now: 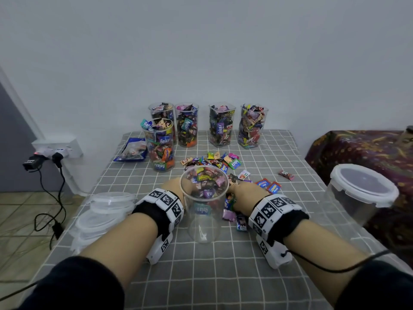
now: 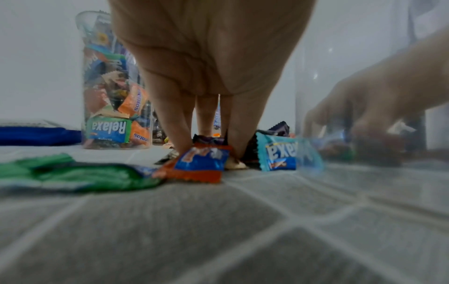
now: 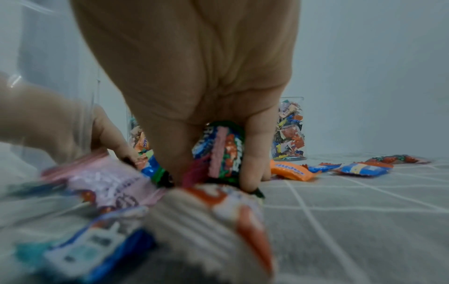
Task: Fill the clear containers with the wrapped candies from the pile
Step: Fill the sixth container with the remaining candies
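Two hands reach past a clear cup (image 1: pixel 203 198) that stands on the desk (image 1: pixel 223 276), near the front. This cup looks empty. Behind the cup lies the pile of wrapped candies (image 1: pixel 214 163). Left hand (image 1: pixel 176 186) is just left of the cup, and its fingers (image 2: pixel 179 123) pinch an orange and blue candy (image 2: pixel 199 165). Right hand (image 1: pixel 244 193) is just right of the cup, and it squeezes a bunch of candies (image 3: pixel 218 153). Far behind the cup stand five full cups (image 1: pixel 187 125) by the wall. Left of the cup sit clear lids (image 1: pixel 105 211). Right of the cup is a big tub with a lid (image 1: pixel 364 186).
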Demonstrator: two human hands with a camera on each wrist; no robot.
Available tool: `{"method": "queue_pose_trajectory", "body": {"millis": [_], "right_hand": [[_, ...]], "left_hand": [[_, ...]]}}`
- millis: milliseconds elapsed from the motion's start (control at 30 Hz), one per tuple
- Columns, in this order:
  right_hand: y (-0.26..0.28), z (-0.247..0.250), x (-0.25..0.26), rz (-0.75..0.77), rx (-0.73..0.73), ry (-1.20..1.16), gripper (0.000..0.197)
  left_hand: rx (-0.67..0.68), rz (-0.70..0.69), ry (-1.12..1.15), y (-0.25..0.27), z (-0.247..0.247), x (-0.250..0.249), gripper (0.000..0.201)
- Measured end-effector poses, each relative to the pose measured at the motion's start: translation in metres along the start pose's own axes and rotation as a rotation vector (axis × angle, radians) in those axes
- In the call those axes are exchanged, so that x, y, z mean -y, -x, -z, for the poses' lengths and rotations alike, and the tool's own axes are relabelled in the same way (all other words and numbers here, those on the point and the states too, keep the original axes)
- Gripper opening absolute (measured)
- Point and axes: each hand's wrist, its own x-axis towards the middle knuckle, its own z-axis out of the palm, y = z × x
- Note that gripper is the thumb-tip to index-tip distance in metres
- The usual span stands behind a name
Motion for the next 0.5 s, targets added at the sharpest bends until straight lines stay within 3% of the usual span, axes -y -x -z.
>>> {"method": "queue_pose_trajectory", "body": {"millis": [167,267,500], "right_hand": [[0.001,0.001,-0.002,-0.006,-0.04,-0.012,0.035],[0.003,0.001,-0.004,-0.022,-0.064,-0.018,0.033],[0.01,0.004,-0.008,-0.052,-0.126,-0.115,0.03]], "left_hand": [[-0.067,-0.066,-0.057,0.057,0.037,-0.027,0.007],[-0.103,-0.068,-0.076,0.066,0.04,-0.032,0.008],[-0.159,0.064,-0.059,0.084,0.056,-0.041,0.021]]}}
